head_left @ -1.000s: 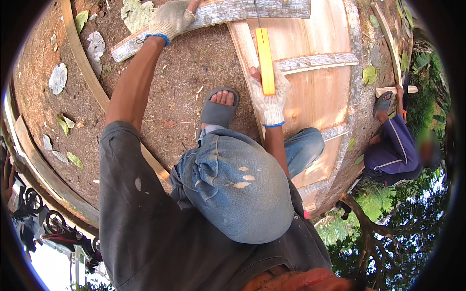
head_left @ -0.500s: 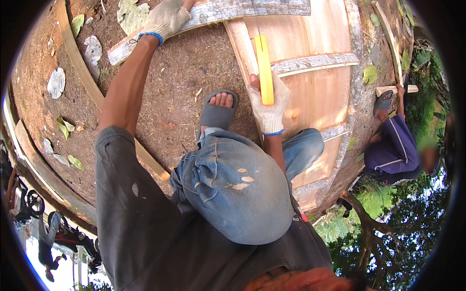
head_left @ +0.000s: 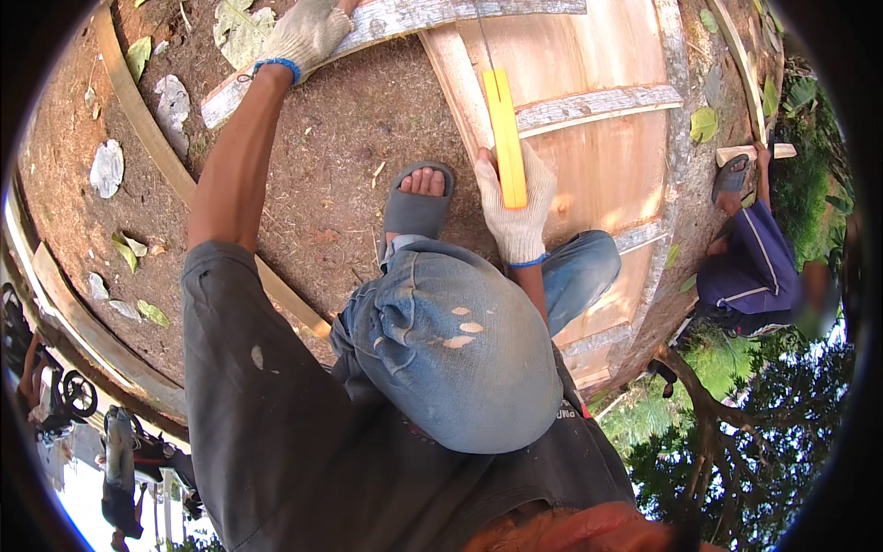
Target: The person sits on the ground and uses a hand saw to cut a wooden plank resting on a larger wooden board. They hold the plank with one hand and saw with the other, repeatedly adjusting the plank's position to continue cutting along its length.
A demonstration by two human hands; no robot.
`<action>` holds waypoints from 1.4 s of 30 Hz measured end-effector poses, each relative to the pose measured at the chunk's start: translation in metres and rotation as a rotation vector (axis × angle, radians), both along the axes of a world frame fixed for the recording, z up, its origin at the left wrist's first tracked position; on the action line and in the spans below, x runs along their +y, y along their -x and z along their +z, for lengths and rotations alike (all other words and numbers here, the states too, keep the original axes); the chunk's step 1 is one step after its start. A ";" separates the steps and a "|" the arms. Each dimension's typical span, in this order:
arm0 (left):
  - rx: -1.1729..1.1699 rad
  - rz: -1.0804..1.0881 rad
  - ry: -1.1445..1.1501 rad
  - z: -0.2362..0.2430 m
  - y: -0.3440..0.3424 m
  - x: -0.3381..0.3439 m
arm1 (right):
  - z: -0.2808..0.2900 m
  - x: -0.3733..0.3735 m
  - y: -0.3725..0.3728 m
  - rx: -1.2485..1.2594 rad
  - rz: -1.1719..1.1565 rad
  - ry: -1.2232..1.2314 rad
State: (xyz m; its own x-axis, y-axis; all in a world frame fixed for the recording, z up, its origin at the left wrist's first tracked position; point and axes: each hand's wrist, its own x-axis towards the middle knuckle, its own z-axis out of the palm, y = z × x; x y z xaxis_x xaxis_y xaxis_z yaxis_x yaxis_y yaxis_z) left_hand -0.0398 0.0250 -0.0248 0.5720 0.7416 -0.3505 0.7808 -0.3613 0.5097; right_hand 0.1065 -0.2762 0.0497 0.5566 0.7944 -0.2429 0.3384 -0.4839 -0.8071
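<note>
In a knit glove with a blue cuff, my left hand (head_left: pixel 308 39) presses on and grips a rough wooden strip (head_left: pixel 395 22) with whitish bark, at the top of the view. My right hand (head_left: pixel 520 198), gloved the same way, is closed around the yellow handle of a handsaw (head_left: pixel 505 138). The saw's thin blade, seen nearly edge-on, runs up across the strip. Under the strip's right part lies a large wooden panel (head_left: pixel 598 170) with bark-edged crosspieces (head_left: pixel 598 108). The left fingertips are partly cut off by the frame.
My sandalled foot (head_left: pixel 418 202) rests on bare soil left of the panel. A long thin strip (head_left: pixel 147 115) curves along the left, among dry leaves (head_left: pixel 108 168). Another person in purple clothing (head_left: pixel 750 262) crouches at right, a hand at a wooden piece (head_left: pixel 756 152). Motorcycles (head_left: pixel 152 455) stand lower left.
My right hand has drawn the saw slightly back toward me, and more of its blade shows. The left hand keeps its hold on the strip. The view has shifted a little.
</note>
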 end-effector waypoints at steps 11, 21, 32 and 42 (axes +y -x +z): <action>-0.060 0.034 0.102 -0.052 0.006 0.015 | -0.006 0.019 -0.006 0.045 -0.055 -0.008; 0.014 0.047 0.170 -0.027 0.006 0.017 | 0.005 -0.053 0.019 -0.162 0.007 0.004; 0.005 0.056 0.173 -0.033 -0.001 0.021 | 0.001 -0.100 0.039 -0.097 -0.148 -0.008; -0.032 0.050 0.263 -0.028 -0.008 0.028 | -0.026 0.055 -0.013 -0.176 -0.028 -0.128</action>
